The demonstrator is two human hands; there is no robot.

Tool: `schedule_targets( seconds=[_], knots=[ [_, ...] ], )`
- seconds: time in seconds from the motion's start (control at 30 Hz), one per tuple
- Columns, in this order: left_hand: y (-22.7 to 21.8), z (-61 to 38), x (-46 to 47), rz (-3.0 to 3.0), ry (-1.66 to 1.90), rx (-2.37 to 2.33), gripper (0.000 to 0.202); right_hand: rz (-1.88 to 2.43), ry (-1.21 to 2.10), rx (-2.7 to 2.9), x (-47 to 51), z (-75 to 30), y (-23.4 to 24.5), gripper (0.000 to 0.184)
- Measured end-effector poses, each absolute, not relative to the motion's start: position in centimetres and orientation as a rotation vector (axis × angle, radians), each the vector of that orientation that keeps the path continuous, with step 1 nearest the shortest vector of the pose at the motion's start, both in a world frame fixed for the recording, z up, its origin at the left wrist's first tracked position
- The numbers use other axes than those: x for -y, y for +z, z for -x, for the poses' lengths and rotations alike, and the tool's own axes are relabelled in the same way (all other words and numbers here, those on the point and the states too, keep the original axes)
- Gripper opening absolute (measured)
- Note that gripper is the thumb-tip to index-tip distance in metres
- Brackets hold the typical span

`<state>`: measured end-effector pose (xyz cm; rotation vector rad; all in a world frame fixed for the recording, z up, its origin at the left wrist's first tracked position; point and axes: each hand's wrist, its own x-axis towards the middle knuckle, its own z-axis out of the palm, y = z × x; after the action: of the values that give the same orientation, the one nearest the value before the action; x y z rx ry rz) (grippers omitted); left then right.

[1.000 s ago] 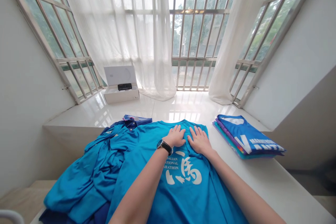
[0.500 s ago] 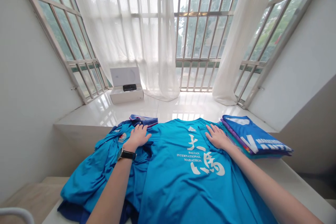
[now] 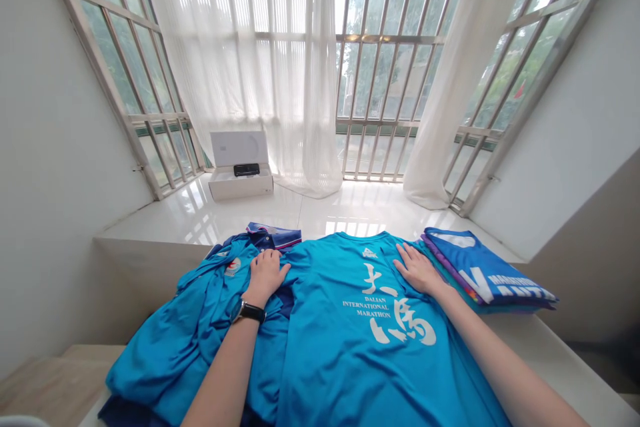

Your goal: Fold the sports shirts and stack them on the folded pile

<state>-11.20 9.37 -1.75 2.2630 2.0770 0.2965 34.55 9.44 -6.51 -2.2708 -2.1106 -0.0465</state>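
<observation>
A bright blue T-shirt point(image 3: 360, 347) with white marathon lettering lies spread flat, back up, on the white surface before me. My left hand point(image 3: 266, 273), with a black watch at the wrist, rests flat and open on its left shoulder, over a heap of other blue shirts point(image 3: 190, 333). My right hand point(image 3: 415, 268) lies flat and open on the shirt's right shoulder, fingers apart. Neither hand grips any cloth.
A stack of folded shirts point(image 3: 487, 273), dark blue on top, sits at the right beside my right hand. On the white window ledge point(image 3: 350, 207) behind stands an open white box point(image 3: 240, 170) holding a black device. Sheer curtains and barred windows close off the back.
A second ago both hands lay together at the shirt's middle below the collar. They slid apart to the two shoulders, and since half a second ago they have hardly moved.
</observation>
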Motion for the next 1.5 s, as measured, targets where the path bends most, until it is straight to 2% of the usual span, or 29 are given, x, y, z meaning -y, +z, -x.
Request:
schedule_targets(
  seconds=[0.13, 0.3, 0.47, 0.8, 1.03, 1.2, 1.4, 1.5],
  knots=[
    [-1.3, 11.1, -9.2, -2.232, 0.288, -2.138, 0.031, 2.189, -0.183, 2.078, -9.2, -34.3, -5.9, 0.066],
    [-0.9, 11.1, -8.9, -2.159, 0.287, -2.242, 0.035, 2.001, -0.251, 2.236, -8.7, -33.6, -5.1, 0.050],
    [-1.0, 11.2, -9.0, -2.184, 0.323, -2.219, 0.026, 2.137, -0.122, 2.172, -8.8, -32.8, -6.2, 0.057],
    [-0.5, 12.4, -11.0, -1.664, 1.122, -1.807, 0.021, 2.332, 0.060, 2.108, -8.6, -30.9, -5.7, 0.064],
    [-0.2, 12.9, -10.9, -1.159, 1.444, -1.476, 0.042, 2.354, 0.068, 2.075, -8.7, -30.5, -5.6, 0.063],
    [0.4, 12.9, -9.8, -1.049, 1.270, -1.270, 0.062, 2.374, 0.075, 2.053, -8.8, -30.7, -5.8, 0.064],
    [-0.1, 12.8, -9.2, -1.712, 0.935, -1.554, 0.069, 2.381, 0.091, 2.031, -8.8, -30.7, -5.7, 0.065],
    [-0.1, 12.9, -9.1, -1.830, 0.864, -1.557, 0.063, 2.397, 0.100, 2.013, -8.8, -30.7, -5.6, 0.066]
  ],
)
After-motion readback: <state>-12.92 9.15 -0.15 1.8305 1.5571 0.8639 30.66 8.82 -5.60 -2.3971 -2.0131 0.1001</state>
